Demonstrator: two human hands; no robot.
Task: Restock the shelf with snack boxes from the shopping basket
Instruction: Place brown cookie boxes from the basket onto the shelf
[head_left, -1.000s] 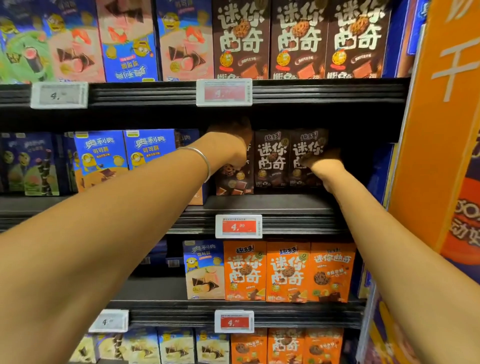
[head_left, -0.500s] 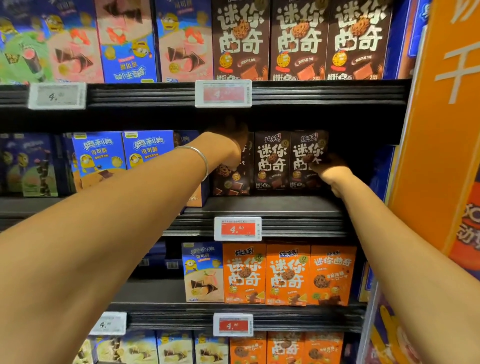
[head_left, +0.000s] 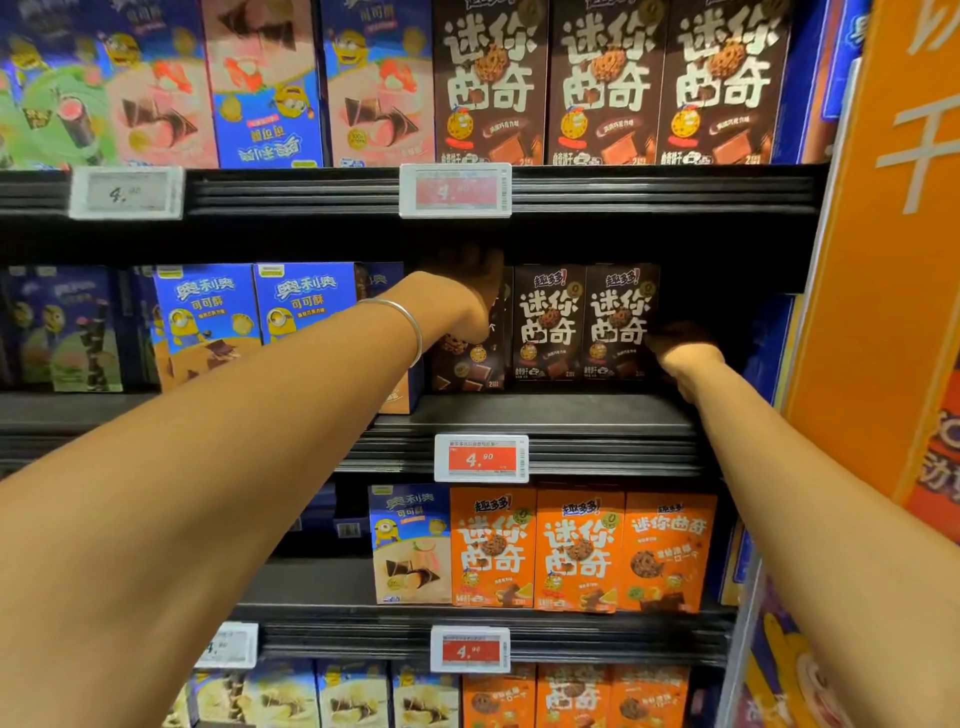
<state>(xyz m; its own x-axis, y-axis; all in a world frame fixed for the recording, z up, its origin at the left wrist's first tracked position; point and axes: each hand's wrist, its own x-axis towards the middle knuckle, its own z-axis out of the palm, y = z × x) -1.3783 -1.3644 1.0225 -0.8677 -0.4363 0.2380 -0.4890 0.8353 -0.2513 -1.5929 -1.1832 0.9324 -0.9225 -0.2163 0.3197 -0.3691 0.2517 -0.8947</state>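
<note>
The left brown box (head_left: 467, 364) of a row of three stands on the middle shelf (head_left: 545, 415), touching the middle brown box (head_left: 548, 322); my left hand (head_left: 457, 306) covers its top half, fingers curled up over the top edge into the shadow, so I hold it from above. The right brown box (head_left: 621, 322) ends the row; my right hand (head_left: 685, 353) sits at its three o'clock, against its side, but the fingers are lost in the dark and I cannot tell whether they grip it or only press.

I judge this the seating step: one box being settled into line while the other hand braces the row. Next comes a gentle push back until the three faces sit flush, then letting go without tipping anything; the basket is out of view, so how many boxes remain I cannot say.

Blue boxes (head_left: 306, 301) stand at nine o'clock from the row; a red price tag (head_left: 481, 458) and orange boxes (head_left: 576, 551) lie at six o'clock.
</note>
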